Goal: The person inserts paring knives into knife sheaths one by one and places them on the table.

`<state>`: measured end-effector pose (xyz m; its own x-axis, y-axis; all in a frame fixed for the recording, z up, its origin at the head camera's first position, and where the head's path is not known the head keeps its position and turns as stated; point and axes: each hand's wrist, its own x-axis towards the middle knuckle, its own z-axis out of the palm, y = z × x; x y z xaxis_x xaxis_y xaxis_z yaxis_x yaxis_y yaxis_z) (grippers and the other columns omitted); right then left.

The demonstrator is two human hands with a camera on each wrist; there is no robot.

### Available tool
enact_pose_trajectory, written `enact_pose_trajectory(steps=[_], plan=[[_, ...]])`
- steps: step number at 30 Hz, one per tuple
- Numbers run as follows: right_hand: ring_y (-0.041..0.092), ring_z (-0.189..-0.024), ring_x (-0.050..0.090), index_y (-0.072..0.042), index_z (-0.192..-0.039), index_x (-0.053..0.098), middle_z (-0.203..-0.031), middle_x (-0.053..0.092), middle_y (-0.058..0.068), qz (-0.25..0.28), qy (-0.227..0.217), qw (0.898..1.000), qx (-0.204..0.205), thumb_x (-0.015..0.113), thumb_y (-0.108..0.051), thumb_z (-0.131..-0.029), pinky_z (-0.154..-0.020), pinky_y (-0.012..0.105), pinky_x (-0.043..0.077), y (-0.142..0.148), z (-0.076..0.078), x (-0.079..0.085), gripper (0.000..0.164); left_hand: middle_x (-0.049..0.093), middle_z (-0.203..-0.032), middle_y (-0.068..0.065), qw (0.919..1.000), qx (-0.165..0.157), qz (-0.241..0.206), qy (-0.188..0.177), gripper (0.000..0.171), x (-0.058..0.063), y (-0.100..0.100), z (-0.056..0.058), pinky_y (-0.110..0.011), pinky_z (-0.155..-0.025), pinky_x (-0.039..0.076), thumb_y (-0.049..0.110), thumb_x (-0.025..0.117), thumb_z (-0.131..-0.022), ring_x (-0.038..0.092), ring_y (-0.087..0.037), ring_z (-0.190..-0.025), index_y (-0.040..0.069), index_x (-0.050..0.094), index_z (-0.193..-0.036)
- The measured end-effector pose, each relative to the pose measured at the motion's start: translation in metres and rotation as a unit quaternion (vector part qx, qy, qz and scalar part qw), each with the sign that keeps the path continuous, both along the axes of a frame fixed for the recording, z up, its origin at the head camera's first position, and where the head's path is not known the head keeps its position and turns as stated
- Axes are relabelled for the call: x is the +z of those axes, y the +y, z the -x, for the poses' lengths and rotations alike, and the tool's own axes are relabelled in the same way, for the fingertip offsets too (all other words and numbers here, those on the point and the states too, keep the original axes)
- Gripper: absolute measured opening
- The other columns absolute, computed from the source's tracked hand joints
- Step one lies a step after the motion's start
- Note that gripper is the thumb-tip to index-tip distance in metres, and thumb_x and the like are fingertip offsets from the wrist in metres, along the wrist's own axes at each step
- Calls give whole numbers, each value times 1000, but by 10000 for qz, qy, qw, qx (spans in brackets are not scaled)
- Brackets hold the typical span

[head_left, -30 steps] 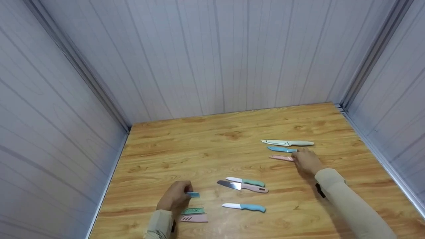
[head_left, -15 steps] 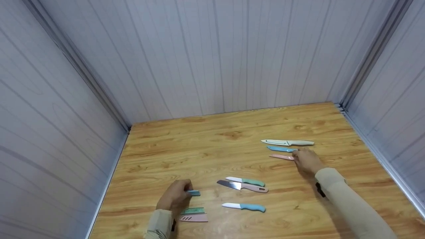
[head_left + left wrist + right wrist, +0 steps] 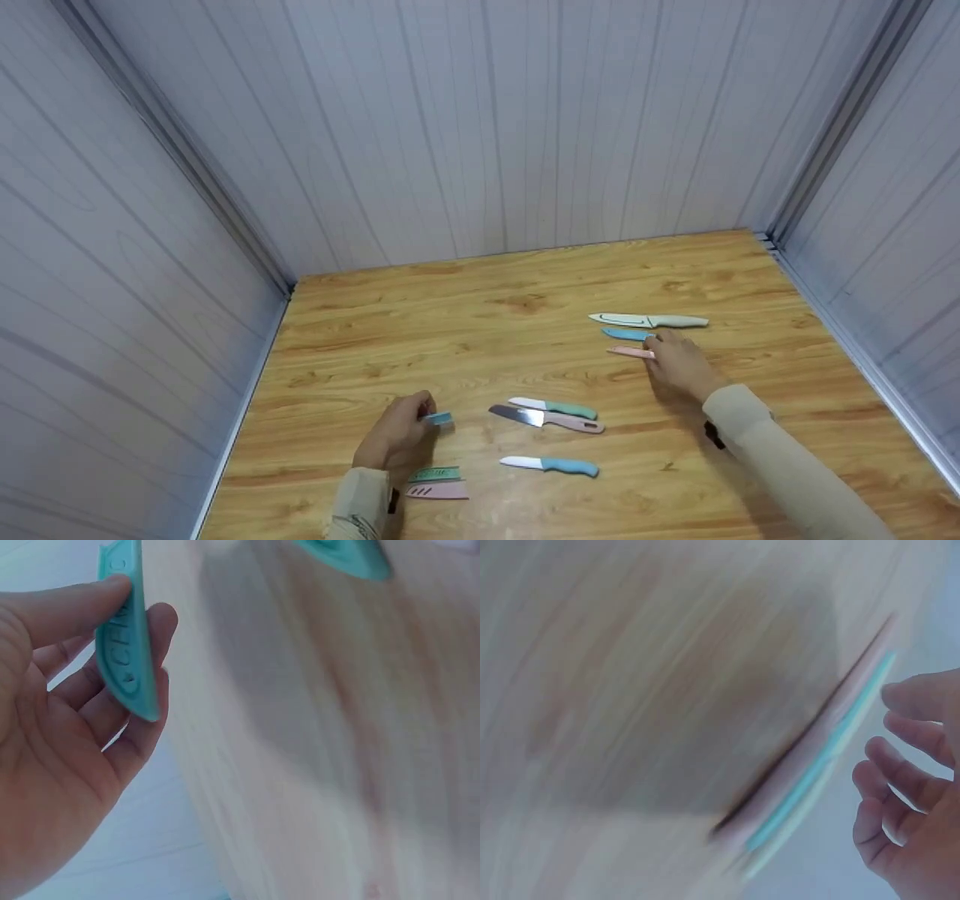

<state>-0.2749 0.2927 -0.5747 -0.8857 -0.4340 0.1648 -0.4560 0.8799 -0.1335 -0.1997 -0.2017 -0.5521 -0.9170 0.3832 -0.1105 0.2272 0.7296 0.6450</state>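
Note:
My left hand [image 3: 396, 429] pinches a small blue knife sheath [image 3: 124, 645] between thumb and fingers, raised over the table. Below that hand in the head view lie a green sheath [image 3: 435, 474] and a pink sheath [image 3: 438, 490], side by side. My right hand [image 3: 681, 365] hovers over the handle ends of a blue sheathed knife [image 3: 624, 334] and a pink sheathed knife [image 3: 628, 351], partly covering them from the head camera. Its fingers [image 3: 885, 757] are loosely bent with nothing between them in the right wrist view.
Beyond the blue one lies a white sheathed knife [image 3: 624, 320]. Bare-bladed in the middle are a green-handled knife [image 3: 571, 410], a pink-handled knife [image 3: 574, 423] touching or nearly touching it, and a blue-handled knife [image 3: 570, 466]. Pale panel walls [image 3: 465, 135] enclose the wooden table [image 3: 420, 337].
My left hand has lifted the blue sheath and moved slightly away from the green and pink ones. My right hand has shifted a little left over the sheathed knives, which stay put.

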Motion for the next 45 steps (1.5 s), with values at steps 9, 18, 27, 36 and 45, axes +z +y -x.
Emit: enact_pose_trajectory(steps=[9, 18, 27, 36, 45], plan=[[21, -76, 58, -3, -99, 63, -88, 60, 8, 602, -92, 9928, 1033, 63, -10, -89, -66, 37, 48, -61, -33, 13, 12, 58, -93, -7, 9995, 4, 19, 308, 13, 13, 12, 7, -40, -72, 47, 2, 54, -94, 54, -21, -82, 1, 63, -103], [7, -63, 48, -13, -84, 64, -75, 54, -6, 566, -506, 9805, 1813, 61, -21, -92, -57, 28, 43, -105, -59, 15, 12, 57, -91, -14, 9995, -33, -303, 65, 17, 26, 25, 16, -34, -63, 42, 1, 41, -99, 47, -17, -71, 1, 57, -105], [4, -60, 38, -14, -86, 66, -75, 47, -9, -258, -820, 9607, 2639, 63, -37, -90, -52, 24, 36, -129, -83, 4, 24, 60, -92, -17, 9978, 15, -615, -232, 18, 30, 35, 18, -29, -58, 39, 6, 35, -101, 45, -14, -62, 3, 51, -108], [4, -62, 38, -13, -86, 65, -76, 46, -8, -440, -708, 9561, 2808, 66, -30, -88, -55, 23, 36, -140, -91, -2, 18, 60, -90, -16, 9965, 4, -832, -123, 21, 35, 43, 22, -27, -55, 36, 7, 36, -102, 40, -13, -58, 0, 55, -104], [7, -67, 41, -11, -85, 60, -76, 48, -6, -287, -504, 9579, 2810, 65, -25, -86, -61, 26, 41, -141, -94, -6, 15, 61, -86, -13, 9970, -91, -754, -123, 20, 30, 49, 18, -26, -54, 38, 10, 39, -102, 42, -11, -58, 4, 58, -101]])
